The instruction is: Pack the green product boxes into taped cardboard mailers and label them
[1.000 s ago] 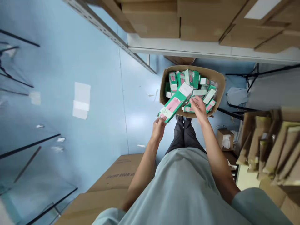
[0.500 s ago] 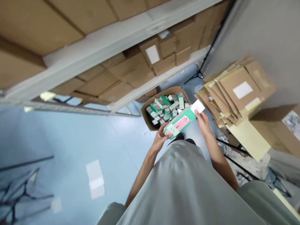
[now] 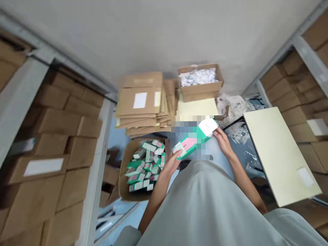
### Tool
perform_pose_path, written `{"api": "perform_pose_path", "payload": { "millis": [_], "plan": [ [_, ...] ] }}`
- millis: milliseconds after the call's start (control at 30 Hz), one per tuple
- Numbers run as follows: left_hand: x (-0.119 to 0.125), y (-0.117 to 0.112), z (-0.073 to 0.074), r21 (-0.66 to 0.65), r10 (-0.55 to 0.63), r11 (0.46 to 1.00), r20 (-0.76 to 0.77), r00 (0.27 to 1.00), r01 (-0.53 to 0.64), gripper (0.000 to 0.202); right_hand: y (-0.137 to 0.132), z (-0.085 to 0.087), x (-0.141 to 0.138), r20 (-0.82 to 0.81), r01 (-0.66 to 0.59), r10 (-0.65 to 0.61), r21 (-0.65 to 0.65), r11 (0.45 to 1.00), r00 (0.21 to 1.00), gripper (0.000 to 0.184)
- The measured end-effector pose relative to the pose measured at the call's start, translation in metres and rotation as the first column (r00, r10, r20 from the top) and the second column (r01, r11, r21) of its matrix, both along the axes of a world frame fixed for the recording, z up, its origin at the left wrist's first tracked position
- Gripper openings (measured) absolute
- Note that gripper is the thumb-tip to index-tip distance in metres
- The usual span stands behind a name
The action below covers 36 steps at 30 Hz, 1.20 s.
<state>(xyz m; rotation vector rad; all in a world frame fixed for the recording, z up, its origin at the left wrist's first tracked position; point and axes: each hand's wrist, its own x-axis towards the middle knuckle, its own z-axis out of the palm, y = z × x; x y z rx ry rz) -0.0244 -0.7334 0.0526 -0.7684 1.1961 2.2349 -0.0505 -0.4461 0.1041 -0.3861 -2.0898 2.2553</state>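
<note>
Swung from in front of the carton (image 3: 125, 156) to its right in the head view, a green-and-pink box (image 3: 191, 142) is gripped at its near end by the left hand (image 3: 172, 164), the right hand (image 3: 222, 140) grasping the far end; probably light, crushable, best held along its edges.

The middle of the green-and-pink carton (image 3: 189, 143) is lost to pixelation, and its print is too small to read. Fingers of the left hand (image 3: 171, 164) disappear beneath it. What the white pieces (image 3: 200, 78) on the far counter (image 3: 196, 109) are cannot be told. Piled small boxes (image 3: 147, 167) hide the bin's (image 3: 123, 186) bottom. Blurred labels (image 3: 43, 166) are unreadable; side edges cut off both shelving racks (image 3: 88, 208), the bottom edge the shirt (image 3: 210, 212).
</note>
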Motion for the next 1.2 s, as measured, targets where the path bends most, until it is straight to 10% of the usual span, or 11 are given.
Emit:
{"api": "perform_pose_path", "payload": {
  "millis": [233, 467, 600, 733, 900, 1067, 1200],
  "plan": [
    [-0.028, 0.154, 0.000, 0.068, -0.407, 0.913, 0.093, 0.909, 0.402, 0.067, 0.132, -0.003, 0.069, 0.002, 0.330, -0.335, 0.176, 0.927, 0.942, 0.056],
    [-0.058, 0.267, 0.008, 0.121, -0.626, 0.780, 0.154, 0.765, 0.614, 0.066, 0.192, -0.015, 0.105, 0.043, 0.660, -0.679, 0.203, 0.724, 0.732, 0.057],
    [-0.101, 0.319, 0.003, 0.154, -0.740, 0.670, 0.205, 0.640, 0.726, 0.060, 0.208, -0.016, 0.094, -0.069, 0.834, -0.838, 0.169, 0.525, 0.541, 0.065],
    [-0.154, 0.366, -0.005, 0.192, -0.826, 0.554, 0.247, 0.506, 0.810, 0.051, 0.230, -0.015, 0.068, -0.160, 0.854, -0.853, 0.265, 0.447, 0.496, 0.092],
    [-0.216, 0.412, -0.002, 0.257, -0.865, 0.487, 0.274, 0.420, 0.835, 0.042, 0.248, -0.010, 0.015, -0.196, 0.916, -0.938, 0.341, 0.209, 0.287, 0.069],
    [-0.261, 0.453, -0.009, 0.371, -0.925, 0.337, 0.303, 0.230, 0.866, 0.041, 0.264, 0.003, -0.027, -0.147, 0.948, -0.971, 0.285, 0.139, 0.187, 0.069],
    [-0.279, 0.485, -0.025, 0.458, -0.936, 0.262, 0.335, 0.108, 0.849, 0.043, 0.288, 0.014, -0.029, -0.035, 0.967, -0.980, 0.171, 0.187, 0.196, 0.069]
  ]
}}
